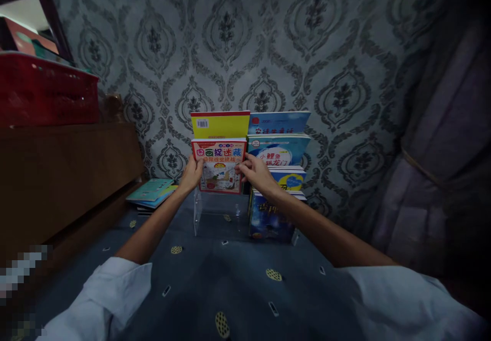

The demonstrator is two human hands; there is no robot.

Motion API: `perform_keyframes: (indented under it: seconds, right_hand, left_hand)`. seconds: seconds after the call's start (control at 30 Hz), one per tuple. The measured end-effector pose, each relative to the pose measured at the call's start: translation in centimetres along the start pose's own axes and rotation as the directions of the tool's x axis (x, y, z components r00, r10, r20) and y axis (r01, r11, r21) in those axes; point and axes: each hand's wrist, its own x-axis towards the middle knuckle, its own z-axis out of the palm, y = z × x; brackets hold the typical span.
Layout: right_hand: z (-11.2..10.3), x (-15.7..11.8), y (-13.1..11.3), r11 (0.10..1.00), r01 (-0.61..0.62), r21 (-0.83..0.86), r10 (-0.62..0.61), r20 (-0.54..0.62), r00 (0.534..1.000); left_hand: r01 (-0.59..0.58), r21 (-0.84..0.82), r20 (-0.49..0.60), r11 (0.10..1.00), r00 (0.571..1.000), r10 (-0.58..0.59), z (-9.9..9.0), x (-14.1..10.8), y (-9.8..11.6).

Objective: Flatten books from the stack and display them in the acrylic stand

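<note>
My left hand (193,174) grips the left edge of a red-bordered picture book (221,175), thumb on its front cover. On the opposite edge, my right hand (256,171) has its fingers on the same book. The book stands upright, cover facing me, in the left column of a clear acrylic book rack (196,216). Behind it rises a yellow book (226,125) with a barcode. In the right column, near my right hand, stand a teal book (303,146), a blue book (280,121) above it, and a dark blue book (268,221) at the bottom, partly hidden by my forearm.
Several books (151,191) lie in a low pile on the left. A red plastic basket (46,93) sits on a wooden headboard or ledge (69,177). A tied curtain (425,187) hangs at right. Patterned wallpaper (264,39) backs the dark blue printed sheet (199,290).
</note>
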Motion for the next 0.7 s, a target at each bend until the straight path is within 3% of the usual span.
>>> perform_keyframes:
  seconds: [0.43,0.7]
  right_hand:
    - [0.5,0.8,1.2,0.999,0.011,-0.044,-0.011,0.001,1.000]
    - [0.6,0.7,1.6,0.994,0.061,-0.089,-0.060,0.008,0.998]
  left_hand:
    - [0.090,0.120,0.009,0.989,0.996,-0.092,1.0,2.2,0.1]
    - [0.105,0.174,0.013,0.979,0.994,-0.109,1.0,2.0,0.2]
